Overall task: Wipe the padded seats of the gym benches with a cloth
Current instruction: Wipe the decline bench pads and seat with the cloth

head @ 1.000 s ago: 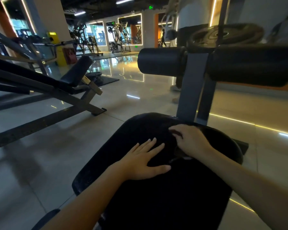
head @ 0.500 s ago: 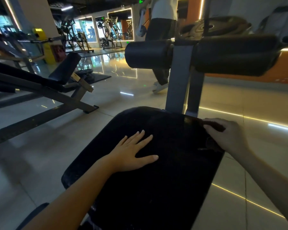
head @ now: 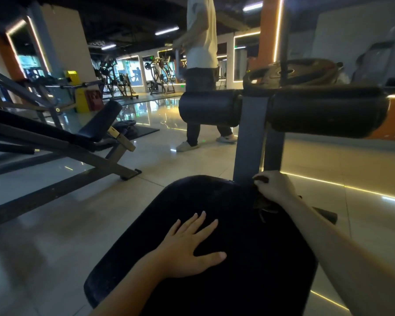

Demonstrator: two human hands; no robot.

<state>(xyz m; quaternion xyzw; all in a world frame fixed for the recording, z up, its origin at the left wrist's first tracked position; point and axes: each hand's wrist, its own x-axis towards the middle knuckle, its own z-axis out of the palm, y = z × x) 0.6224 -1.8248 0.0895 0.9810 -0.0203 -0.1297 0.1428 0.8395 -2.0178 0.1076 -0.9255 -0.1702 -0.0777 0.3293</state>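
L: left hand flat, fingers spread, palm down mid black padded bench seat | R: right hand fingers curled, gripping dark crumpled cloth | cloth: on seat's far right edge, just beside grey metal upright post | black foam roller pads above

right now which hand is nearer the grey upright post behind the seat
Right. The right hand, gripping the cloth, is at the foot of the grey post; the left hand rests flat on the middle of the seat, farther back.
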